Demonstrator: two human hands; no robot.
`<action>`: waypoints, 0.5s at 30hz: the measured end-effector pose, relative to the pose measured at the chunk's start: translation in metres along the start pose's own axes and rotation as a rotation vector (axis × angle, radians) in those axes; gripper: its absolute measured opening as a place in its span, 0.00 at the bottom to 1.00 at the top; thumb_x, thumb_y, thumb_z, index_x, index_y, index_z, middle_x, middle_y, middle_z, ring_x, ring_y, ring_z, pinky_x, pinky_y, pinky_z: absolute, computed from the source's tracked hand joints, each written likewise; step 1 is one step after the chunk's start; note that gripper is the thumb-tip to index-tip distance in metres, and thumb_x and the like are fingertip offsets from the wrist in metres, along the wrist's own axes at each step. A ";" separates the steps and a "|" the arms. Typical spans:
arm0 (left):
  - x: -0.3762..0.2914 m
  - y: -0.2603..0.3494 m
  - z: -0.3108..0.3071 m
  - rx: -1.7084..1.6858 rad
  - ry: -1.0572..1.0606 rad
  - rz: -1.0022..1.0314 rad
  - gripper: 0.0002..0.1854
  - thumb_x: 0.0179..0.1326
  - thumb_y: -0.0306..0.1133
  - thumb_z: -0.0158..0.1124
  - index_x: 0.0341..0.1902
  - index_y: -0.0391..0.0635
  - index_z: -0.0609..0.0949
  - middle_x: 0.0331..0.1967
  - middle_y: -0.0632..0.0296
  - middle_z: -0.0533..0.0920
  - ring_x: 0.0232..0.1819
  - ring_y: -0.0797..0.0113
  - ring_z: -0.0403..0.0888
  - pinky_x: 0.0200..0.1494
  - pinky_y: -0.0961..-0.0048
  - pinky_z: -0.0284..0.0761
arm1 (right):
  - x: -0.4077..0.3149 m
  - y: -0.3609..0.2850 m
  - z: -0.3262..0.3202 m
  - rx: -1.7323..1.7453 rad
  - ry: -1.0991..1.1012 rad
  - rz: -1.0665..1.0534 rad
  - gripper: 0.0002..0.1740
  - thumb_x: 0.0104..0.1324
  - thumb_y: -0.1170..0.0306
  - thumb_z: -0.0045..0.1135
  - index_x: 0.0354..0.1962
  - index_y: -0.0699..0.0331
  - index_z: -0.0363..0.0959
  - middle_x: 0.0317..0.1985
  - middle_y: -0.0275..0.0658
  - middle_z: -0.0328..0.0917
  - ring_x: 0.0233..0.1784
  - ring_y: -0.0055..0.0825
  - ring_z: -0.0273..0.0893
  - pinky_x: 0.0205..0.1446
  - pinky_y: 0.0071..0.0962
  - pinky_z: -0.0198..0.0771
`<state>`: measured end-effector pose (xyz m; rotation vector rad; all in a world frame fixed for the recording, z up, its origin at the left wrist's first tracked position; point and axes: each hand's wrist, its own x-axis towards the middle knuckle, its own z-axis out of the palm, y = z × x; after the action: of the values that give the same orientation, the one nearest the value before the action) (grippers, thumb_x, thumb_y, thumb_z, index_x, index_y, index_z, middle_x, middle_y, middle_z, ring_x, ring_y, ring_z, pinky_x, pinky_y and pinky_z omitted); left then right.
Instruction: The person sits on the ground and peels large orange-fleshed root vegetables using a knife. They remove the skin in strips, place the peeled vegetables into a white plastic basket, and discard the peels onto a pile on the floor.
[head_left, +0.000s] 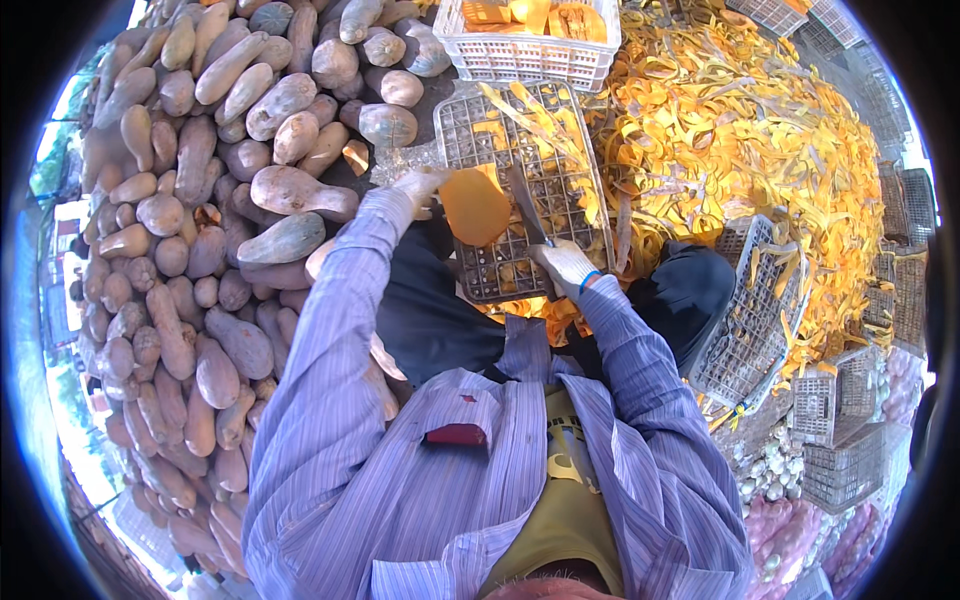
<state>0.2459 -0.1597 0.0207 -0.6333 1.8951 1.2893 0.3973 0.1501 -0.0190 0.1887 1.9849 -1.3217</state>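
My left hand (421, 189), in a pale glove, is at the upper left edge of a peeled orange pumpkin piece (475, 206) and steadies it. Part of the grip is hidden behind the piece. That piece rests over an upturned plastic crate (551, 259) with a grid bottom, standing between my knees. In my gloved right hand (564, 266) is a large knife (527, 202), its dark blade pointing away from me, just right of the piece. Strips of peel (536, 124) lie across the crate's far part.
Unpeeled pumpkins (217, 360) are heaped along my left. A white crate (529, 64) beyond the grid holds peeled orange pieces (577, 22). To the right rises a large mound of peelings (750, 127), with a tilted crate (750, 315) by my right knee. More crates (844, 465) stand farther right.
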 end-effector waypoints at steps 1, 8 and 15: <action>-0.012 -0.003 0.022 -0.041 -0.003 0.001 0.32 0.68 0.49 0.67 0.70 0.47 0.75 0.62 0.49 0.81 0.67 0.47 0.78 0.63 0.42 0.75 | -0.016 -0.027 0.006 0.085 -0.008 0.182 0.29 0.69 0.47 0.49 0.39 0.67 0.82 0.37 0.60 0.84 0.44 0.49 0.85 0.47 0.43 0.76; 0.003 -0.075 0.078 -0.345 0.389 0.212 0.23 0.64 0.33 0.73 0.58 0.35 0.80 0.49 0.55 0.88 0.47 0.60 0.88 0.50 0.66 0.84 | -0.008 -0.001 0.043 0.154 0.005 -0.091 0.17 0.73 0.57 0.56 0.43 0.63 0.82 0.32 0.45 0.84 0.35 0.39 0.83 0.40 0.37 0.76; 0.044 -0.072 0.090 -0.771 0.285 0.504 0.27 0.65 0.33 0.73 0.64 0.34 0.79 0.53 0.55 0.86 0.50 0.63 0.86 0.54 0.68 0.81 | -0.044 -0.065 0.021 0.510 -0.007 0.080 0.18 0.73 0.56 0.59 0.33 0.65 0.81 0.21 0.38 0.76 0.22 0.29 0.76 0.24 0.34 0.68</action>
<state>0.3001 -0.1028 -0.0737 -0.7679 1.8033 2.4161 0.4074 0.1144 0.0528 0.4959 1.5805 -1.7479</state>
